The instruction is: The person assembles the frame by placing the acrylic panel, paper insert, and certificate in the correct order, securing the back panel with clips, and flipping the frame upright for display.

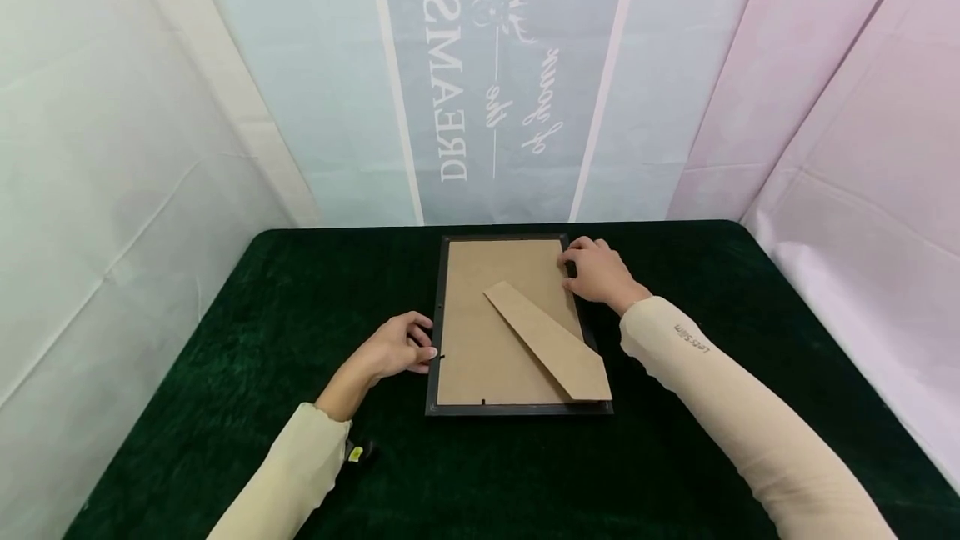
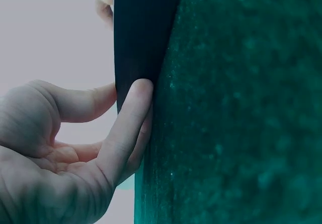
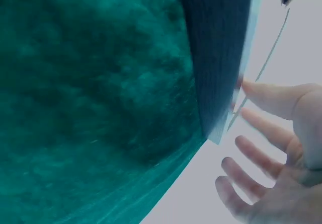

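Note:
A black-edged picture frame point(image 1: 495, 410) lies with its brown backing board point(image 1: 472, 340) facing up. Slanting across that board is the brown easel leg point(image 1: 551, 344), its wide end at the near right corner. My left hand point(image 1: 393, 346) holds the frame's left side; in the left wrist view its thumb point(image 2: 83, 103) is at the upper edge and a finger lies against the black outer side. At the right side, toward the far corner, my right hand point(image 1: 600, 273) touches the edge with fingertips, its fingers point(image 3: 256, 156) spread and fairly straight in the right wrist view.
Dark green velvety cloth point(image 1: 300, 315) covers the table under the frame. Small black tabs show along the board's left and near edges. Behind stands a pale blue curtain point(image 1: 337, 107) with mirrored lettering; white and pink fabric hangs at the sides.

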Tool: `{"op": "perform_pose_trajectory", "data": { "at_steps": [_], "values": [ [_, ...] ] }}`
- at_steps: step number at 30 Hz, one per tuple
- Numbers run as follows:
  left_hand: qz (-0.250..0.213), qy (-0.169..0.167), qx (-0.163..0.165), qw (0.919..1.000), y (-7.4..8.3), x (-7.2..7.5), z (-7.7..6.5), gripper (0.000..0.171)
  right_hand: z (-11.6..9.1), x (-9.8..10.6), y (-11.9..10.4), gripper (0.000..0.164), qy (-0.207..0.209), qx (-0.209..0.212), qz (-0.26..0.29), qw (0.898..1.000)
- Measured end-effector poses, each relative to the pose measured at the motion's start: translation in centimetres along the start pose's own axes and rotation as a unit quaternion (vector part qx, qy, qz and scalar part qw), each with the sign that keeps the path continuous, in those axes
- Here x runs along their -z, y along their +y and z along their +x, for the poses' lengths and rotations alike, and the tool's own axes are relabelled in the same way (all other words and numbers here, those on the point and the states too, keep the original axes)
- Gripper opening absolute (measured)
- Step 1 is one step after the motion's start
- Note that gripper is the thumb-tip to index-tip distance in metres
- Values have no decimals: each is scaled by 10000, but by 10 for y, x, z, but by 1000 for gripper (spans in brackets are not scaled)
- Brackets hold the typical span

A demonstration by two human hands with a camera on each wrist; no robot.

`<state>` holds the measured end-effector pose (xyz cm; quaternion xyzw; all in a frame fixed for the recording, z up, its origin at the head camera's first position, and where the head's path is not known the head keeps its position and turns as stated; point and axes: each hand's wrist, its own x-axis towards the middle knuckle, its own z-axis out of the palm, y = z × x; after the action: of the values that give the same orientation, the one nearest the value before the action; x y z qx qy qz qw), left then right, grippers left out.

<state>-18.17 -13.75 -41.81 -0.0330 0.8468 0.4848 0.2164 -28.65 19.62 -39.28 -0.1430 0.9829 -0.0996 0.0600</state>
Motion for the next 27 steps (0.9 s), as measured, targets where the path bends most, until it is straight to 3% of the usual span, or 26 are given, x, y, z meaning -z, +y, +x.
{"op": "perform_pose_trajectory", "data": {
  "at_steps": [8,15,27],
  "values": [
    [38,-25,-78,10000,-1,1,-3,44,38,-4,-11,57,-258,474,1305,9900],
    [24,-48,-212,9998,2,0,-3,44,57,-8,-6,55,-144,496,1028,9934],
    [112,-16,-176,9998,0,0,-1,42,63,-13,-6,57,-453,525,790,9945]
  ]
}}
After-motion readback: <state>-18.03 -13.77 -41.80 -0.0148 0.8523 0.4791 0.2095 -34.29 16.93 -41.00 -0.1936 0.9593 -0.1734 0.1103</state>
